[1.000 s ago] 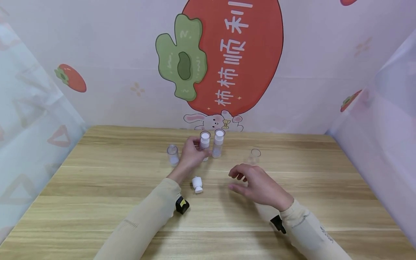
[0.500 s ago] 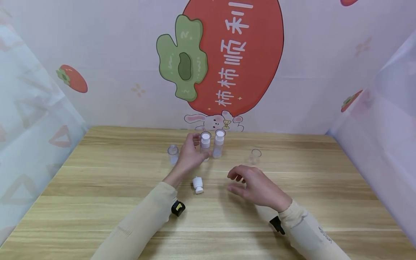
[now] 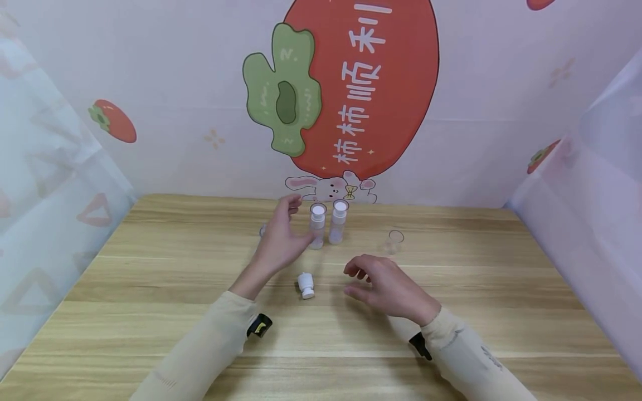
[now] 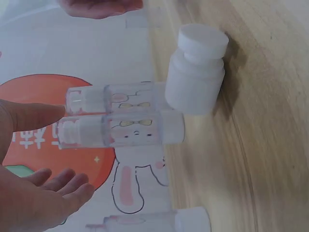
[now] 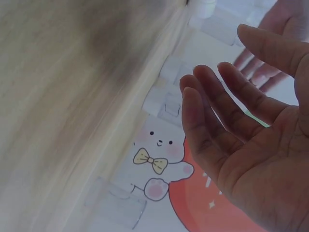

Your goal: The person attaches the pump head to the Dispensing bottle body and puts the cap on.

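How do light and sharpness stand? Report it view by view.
Head: bright, with soft shadows on the table; left wrist: slightly hazy, a shadow beside the white piece; right wrist: hazier, a dark, soft-edged shadow across the table, the clear container faint.

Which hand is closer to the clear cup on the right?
Right. The right hand is just in front of the clear cup; the left hand is well to its left.

Wooden tabletop (image 3: 476,334) beneath two upright bottles (image 3: 317,221), a third bottle (image 4: 154,222), a white pump (image 3: 306,285), a clear cup (image 3: 394,241).
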`<state>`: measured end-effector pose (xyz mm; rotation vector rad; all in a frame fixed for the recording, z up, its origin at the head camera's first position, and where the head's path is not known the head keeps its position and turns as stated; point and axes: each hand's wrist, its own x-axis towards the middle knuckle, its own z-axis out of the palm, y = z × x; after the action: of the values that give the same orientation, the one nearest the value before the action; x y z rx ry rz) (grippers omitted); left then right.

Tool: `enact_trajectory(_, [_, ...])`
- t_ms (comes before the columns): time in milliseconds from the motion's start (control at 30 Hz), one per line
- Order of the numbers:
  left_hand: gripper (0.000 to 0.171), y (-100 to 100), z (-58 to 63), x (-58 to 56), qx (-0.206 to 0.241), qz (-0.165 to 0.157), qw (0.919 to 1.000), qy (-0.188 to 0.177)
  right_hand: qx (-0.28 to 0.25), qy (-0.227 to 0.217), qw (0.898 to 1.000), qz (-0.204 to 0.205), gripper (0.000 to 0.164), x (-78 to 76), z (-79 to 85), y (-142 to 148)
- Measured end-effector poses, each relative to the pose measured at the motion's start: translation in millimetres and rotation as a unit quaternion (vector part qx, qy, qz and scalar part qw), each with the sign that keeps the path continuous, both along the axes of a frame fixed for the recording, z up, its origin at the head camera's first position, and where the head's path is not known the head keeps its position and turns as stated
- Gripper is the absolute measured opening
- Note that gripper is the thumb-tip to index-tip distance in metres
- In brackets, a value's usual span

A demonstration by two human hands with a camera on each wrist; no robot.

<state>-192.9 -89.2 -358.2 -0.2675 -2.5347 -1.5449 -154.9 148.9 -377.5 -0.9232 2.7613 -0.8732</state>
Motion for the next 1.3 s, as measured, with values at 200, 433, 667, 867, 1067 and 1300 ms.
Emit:
enact_trajectory(200, [0.077, -14, 5.7, 7.6, -0.019, 0.005, 0.9990, 0.042, -0.003, -0.002, 1.000, 0.007, 0.025, -0.6, -1.4, -4])
enact_trajectory(433, [0.077, -35, 6.8, 11.7, -0.040, 0.016, 0.9979, 0.049, 0.002, -0.004, 1.000, 0.009, 0.028, -1.2, -2.2, -10])
enact_trajectory(667, [0.077, -55, -0.1, 12.7, -0.046, 0.009, 0.9986, 0.022, 0.007, -0.005, 1.000, 0.006, 0.030, -2.5, -5.5, -15])
enact_trajectory(867, [0.076, -65, -9.0, 10.9, -0.026, 0.010, 0.9996, -0.006, 0.008, -0.004, 1.000, 0.008, 0.031, -3.7, -5.7, -20])
enact_trajectory(1067, [0.072, -69, -19.2, 8.5, -0.015, 0.025, 0.9988, -0.039, 0.013, -0.010, 1.000, 0.012, 0.031, -6.2, -5.2, -24])
enact_trajectory(1300, [0.064, -70, -32.6, 3.6, 0.022, 0.039, 0.9956, -0.082, 0.016, -0.013, 1.000, 0.014, 0.029, -8.2, -6.4, -28])
